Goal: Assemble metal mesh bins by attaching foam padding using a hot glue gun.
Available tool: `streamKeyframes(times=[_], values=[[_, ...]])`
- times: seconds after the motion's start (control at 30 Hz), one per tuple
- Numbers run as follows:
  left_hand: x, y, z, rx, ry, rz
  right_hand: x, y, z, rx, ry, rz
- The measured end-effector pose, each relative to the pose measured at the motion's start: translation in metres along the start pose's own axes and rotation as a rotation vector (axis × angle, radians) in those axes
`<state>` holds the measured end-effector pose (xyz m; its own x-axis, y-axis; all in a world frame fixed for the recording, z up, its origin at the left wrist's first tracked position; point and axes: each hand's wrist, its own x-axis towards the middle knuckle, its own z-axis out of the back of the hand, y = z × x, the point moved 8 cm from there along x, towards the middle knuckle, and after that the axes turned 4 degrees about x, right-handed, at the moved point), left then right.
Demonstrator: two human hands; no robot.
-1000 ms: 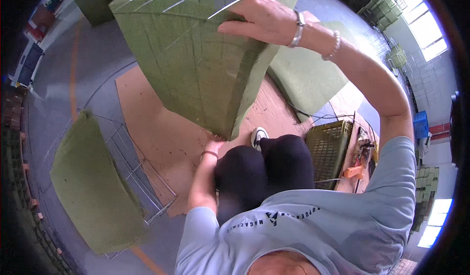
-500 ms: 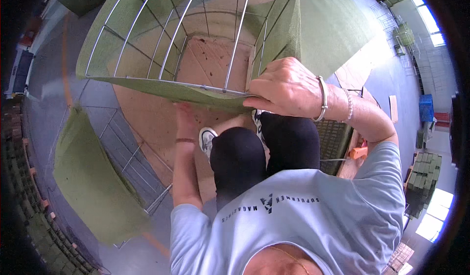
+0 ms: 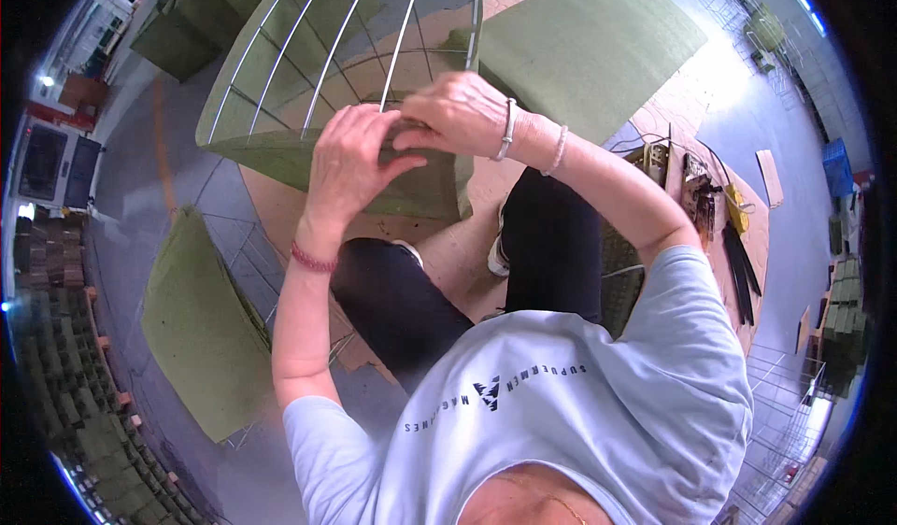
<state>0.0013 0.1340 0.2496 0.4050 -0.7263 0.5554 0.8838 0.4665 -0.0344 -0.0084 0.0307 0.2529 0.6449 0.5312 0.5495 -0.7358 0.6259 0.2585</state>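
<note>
A wire frame [image 3: 407, 25] of thin silver rods, with green cloth-like fabric [image 3: 271, 159] over its sides, stands in front of my knees. My left hand [image 3: 348, 165] is at the fabric's near upper edge, its fingers bent over the rim and its thumb lying on the near side. Close beside it, my right hand [image 3: 458, 116] pinches the same edge between curled fingers and thumb. The hands nearly touch and cover this part of the rim, so any small thing between the fingertips is hidden.
Cardboard [image 3: 448, 254] covers the floor under the frame. A flat green sheet [image 3: 589, 53] lies at the far right, and a green-covered wire frame [image 3: 201, 329] at the left. By my right arm are a yellow-handled tool [image 3: 738, 209], black strips [image 3: 743, 273] and a crate [image 3: 619, 268].
My left hand has risen from below the fabric to the rim beside my right hand. My right hand has moved left along the edge. The near fabric side now hangs down lower.
</note>
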Motion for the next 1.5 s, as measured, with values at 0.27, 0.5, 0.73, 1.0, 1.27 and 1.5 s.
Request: streamKeyframes(times=[0.27, 0.5, 0.73, 1.0, 1.27, 1.5], values=[[0.039, -0.045, -0.019, -0.023, 0.115, 0.003, -0.169, -0.084, 0.015, 0.725, -0.905, -0.798], [0.032, -0.029, -0.023, 0.094, 0.145, 0.315, -0.316, -0.065, -0.243, 1.416, -0.979, -1.698], [-0.011, 0.017, 0.022, 0.126, 0.153, 0.519, -0.285, -0.032, -0.409, 0.852, -0.522, -1.92], [0.013, 0.019, 0.01, -0.046, -0.027, 0.532, -0.405, -0.07, -0.564, 1.112, -1.017, -2.218], [-0.004, 0.025, 0.018, 0.001, -0.027, 0.532, -0.349, -0.09, -0.52, 1.779, -1.441, -1.82], [0.011, 0.008, -0.002, -0.135, -0.021, 0.528, -0.542, -0.196, -0.565, 0.497, -0.43, -2.106]])
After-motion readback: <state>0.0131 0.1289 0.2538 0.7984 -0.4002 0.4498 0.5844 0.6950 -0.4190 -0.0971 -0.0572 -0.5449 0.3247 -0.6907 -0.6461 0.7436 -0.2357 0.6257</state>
